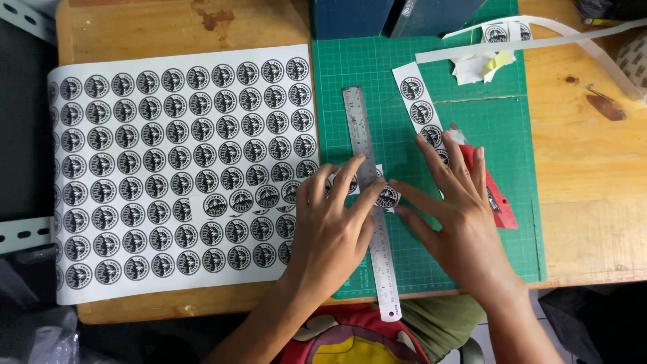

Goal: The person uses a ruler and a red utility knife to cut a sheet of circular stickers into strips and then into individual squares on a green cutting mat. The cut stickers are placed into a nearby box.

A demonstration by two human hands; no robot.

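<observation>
My left hand (332,226) lies flat, fingers spread, pressing on a steel ruler (369,195) and on a loose strip of round black-and-white stickers (242,200) that lies across the big sticker sheet (168,162). My right hand (453,212) rests open on the green cutting mat (485,135), its thumb and forefinger touching the strip's end sticker (388,196) right of the ruler. A red utility knife (497,195) lies partly under the right hand's fingers. Another cut strip of stickers (421,111) runs from the mat's middle down beneath that hand.
The wooden table (593,175) carries the mat and sheet. Dark blue boxes (394,17) stand at the mat's far edge. Paper offcuts and a long white strip (532,42) lie at the back right. A black surface (23,128) borders the table on the left.
</observation>
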